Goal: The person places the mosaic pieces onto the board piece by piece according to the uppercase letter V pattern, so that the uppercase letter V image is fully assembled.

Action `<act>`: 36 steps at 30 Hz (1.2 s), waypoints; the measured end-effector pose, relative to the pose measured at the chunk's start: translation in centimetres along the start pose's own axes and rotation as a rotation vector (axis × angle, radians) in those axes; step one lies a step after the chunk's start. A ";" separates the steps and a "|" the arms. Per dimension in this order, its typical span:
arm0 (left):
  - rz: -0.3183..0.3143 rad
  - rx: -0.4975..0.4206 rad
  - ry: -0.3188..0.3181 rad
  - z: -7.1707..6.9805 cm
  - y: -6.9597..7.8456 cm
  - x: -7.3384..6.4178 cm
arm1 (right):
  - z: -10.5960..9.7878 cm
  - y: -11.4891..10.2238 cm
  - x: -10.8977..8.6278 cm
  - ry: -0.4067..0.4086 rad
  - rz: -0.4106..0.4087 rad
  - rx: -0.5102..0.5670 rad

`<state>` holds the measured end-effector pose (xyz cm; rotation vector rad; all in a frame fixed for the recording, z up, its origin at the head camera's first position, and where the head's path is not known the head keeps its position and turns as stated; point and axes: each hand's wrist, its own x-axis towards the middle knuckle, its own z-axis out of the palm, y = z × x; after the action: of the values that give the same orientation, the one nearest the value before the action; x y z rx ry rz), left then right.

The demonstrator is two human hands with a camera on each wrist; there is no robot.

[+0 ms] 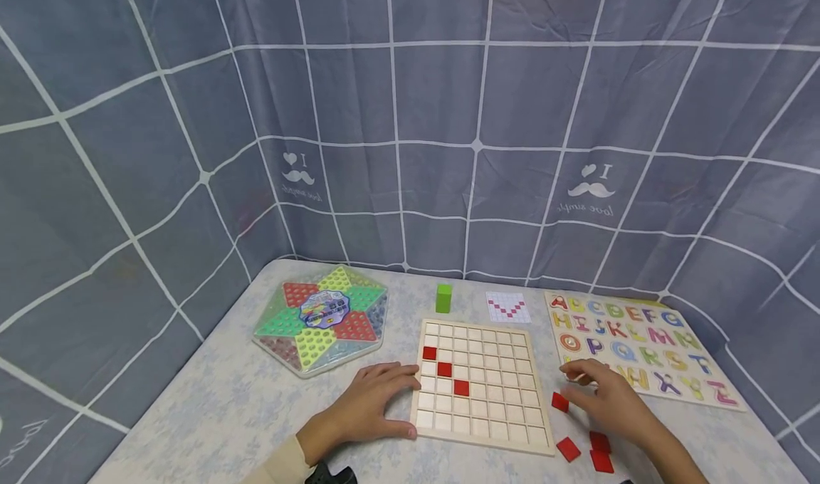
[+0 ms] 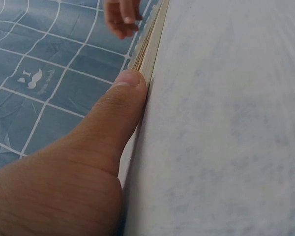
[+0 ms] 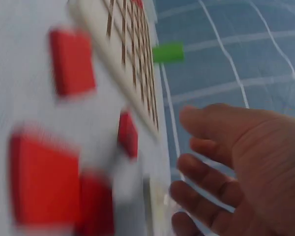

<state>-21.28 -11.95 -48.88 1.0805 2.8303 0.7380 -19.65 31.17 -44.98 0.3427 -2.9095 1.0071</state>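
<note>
A wooden grid board [image 1: 482, 438] lies on the table with three red square tiles [image 1: 461, 388] set in a diagonal on its left side. My left hand [image 1: 378, 404] rests at the board's left edge, its fingers extended and its thumb [image 2: 129, 91] against the side near the lower corner. Right of the board, my right hand [image 1: 608, 402] hovers near a loose red tile [image 1: 560, 402]. Its fingers are loosely bent, with nothing between them. Several more loose tiles [image 1: 568, 449] lie below that hand, blurred in the right wrist view.
Behind the board stand a green block [image 1: 443, 299] and a small card [image 1: 508, 307] with a pink V-shaped pattern on a grid. A hexagonal Chinese checkers set [image 1: 323, 320] lies at left. An alphabet puzzle board [image 1: 647, 349] is at right. A grey-blue curtain [image 1: 435, 114] hangs behind.
</note>
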 end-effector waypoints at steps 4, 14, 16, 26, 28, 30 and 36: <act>-0.006 -0.003 0.003 0.0 -0.1 -0.1 | -0.1 1.7 -1.1 -0.038 0.055 -0.033; -0.002 -0.006 0.011 -0.1 0.1 -0.3 | 1.5 2.2 -1.4 0.004 -0.005 -0.115; -0.001 -0.009 0.011 -0.1 0.0 -0.3 | 1.8 2.2 -1.4 0.013 0.008 -0.125; -0.004 -0.017 -0.004 -0.2 0.0 -0.1 | 2.2 1.7 -1.9 0.076 0.017 -0.229; -0.009 -0.018 -0.007 -0.2 0.0 -0.1 | 2.2 1.6 -1.9 0.088 0.009 -0.235; -0.014 -0.021 -0.012 -0.2 0.1 0.0 | 2.2 1.6 -1.9 0.091 0.008 -0.241; -0.013 -0.029 -0.013 -0.2 0.2 0.0 | 2.1 1.7 -1.8 0.063 0.026 -0.260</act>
<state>-21.17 -11.96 -48.60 1.0573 2.8044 0.7657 -18.21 31.54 -47.91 0.2560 -2.9443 0.6175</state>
